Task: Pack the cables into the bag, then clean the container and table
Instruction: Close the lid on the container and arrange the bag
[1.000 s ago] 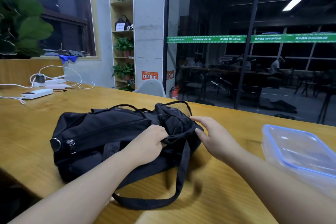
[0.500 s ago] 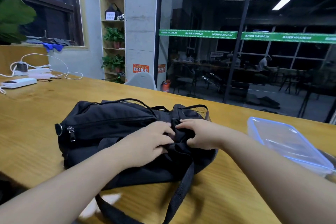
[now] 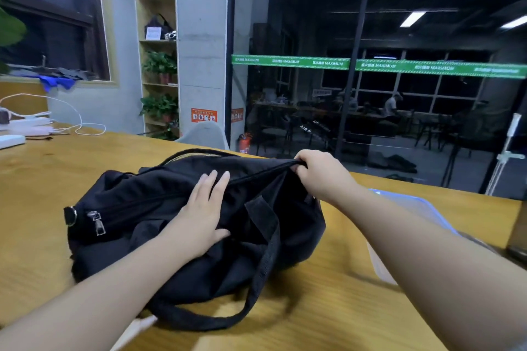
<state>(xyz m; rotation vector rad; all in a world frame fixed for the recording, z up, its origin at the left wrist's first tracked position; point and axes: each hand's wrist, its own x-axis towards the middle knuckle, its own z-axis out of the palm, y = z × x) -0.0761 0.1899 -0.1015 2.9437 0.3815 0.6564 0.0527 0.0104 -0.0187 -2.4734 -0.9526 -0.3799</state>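
Observation:
A black fabric bag lies on its side on the wooden table, its strap looping toward me. My left hand presses flat on the top of the bag with straight fingers. My right hand pinches the bag's upper edge at its right end and holds it pulled up and to the right. A clear plastic container with a blue rim sits to the right, partly hidden behind my right forearm. No cables show around the bag.
White chargers and a cord lie at the table's far left corner. A dark object stands at the right edge. A glass wall rises behind the table, and a grey chair back shows beyond the far edge.
My right hand moved up and right, stretching the bag's edge. My left hand opened flat on the bag. The view shifted so the container sits further right.

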